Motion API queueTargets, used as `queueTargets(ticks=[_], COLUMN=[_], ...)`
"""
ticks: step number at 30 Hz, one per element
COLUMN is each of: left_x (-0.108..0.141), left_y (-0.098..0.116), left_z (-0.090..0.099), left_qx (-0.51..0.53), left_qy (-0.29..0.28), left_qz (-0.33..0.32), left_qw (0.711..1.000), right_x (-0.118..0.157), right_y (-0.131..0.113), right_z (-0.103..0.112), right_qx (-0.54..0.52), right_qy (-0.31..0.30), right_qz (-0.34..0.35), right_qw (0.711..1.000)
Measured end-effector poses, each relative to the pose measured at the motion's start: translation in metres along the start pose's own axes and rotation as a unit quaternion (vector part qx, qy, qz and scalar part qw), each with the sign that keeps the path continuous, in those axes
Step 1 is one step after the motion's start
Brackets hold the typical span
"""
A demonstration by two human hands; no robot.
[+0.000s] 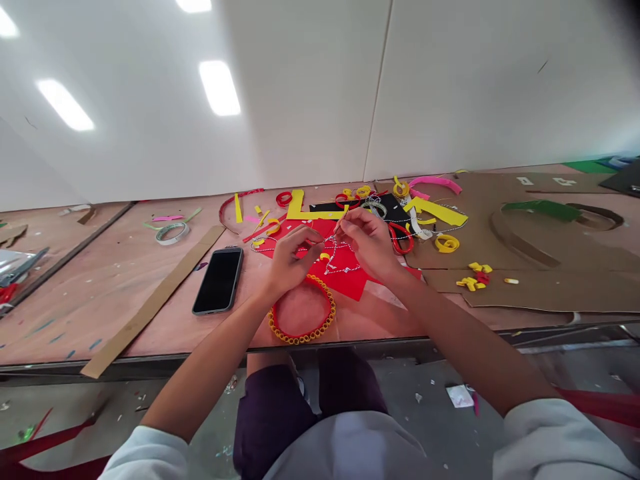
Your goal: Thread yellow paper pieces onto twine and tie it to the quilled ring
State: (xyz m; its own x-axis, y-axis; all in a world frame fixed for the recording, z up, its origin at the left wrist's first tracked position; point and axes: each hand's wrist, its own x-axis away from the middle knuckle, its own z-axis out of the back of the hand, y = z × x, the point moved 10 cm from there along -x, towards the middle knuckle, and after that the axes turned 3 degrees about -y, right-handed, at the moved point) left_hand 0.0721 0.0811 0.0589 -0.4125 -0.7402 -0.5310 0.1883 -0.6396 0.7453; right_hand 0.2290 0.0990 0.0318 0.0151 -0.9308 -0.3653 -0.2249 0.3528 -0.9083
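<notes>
My left hand is closed in a pinch at the end of a thin black-and-white string. Facing it, my right hand also pinches the string, its fingertips close to those of the left. Loops of the string hang and lie over sheets of red paper below. A small yellow paper piece sits under the string between the hands. Closer to me lies a red ring edged with small yellow paper coils, touched by neither hand.
Left of the hands are a phone, a long cardboard strip and a tape roll. Behind lie yellow paper strips and red scissors handles. Small yellow and red rolls rest on cardboard at right.
</notes>
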Motion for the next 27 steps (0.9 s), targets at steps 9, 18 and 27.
queueTargets(ticks=[9, 18, 27], left_x=[-0.001, 0.0, 0.007], left_y=[-0.03, -0.037, -0.027], left_z=[0.014, -0.019, -0.04], left_qx=[0.067, 0.105, 0.135], left_qy=[0.055, -0.093, -0.175], left_qz=[0.086, 0.121, 0.113], left_qw=[0.993, 0.983, 0.969], right_x=[-0.002, -0.004, -0.005], right_y=[0.0, 0.019, 0.02], right_z=[0.006, 0.002, 0.006], right_qx=[-0.009, 0.008, -0.015], right_qy=[0.008, -0.008, -0.005], right_qz=[-0.006, -0.044, -0.06], right_qw=[1.0, 0.999, 0.998])
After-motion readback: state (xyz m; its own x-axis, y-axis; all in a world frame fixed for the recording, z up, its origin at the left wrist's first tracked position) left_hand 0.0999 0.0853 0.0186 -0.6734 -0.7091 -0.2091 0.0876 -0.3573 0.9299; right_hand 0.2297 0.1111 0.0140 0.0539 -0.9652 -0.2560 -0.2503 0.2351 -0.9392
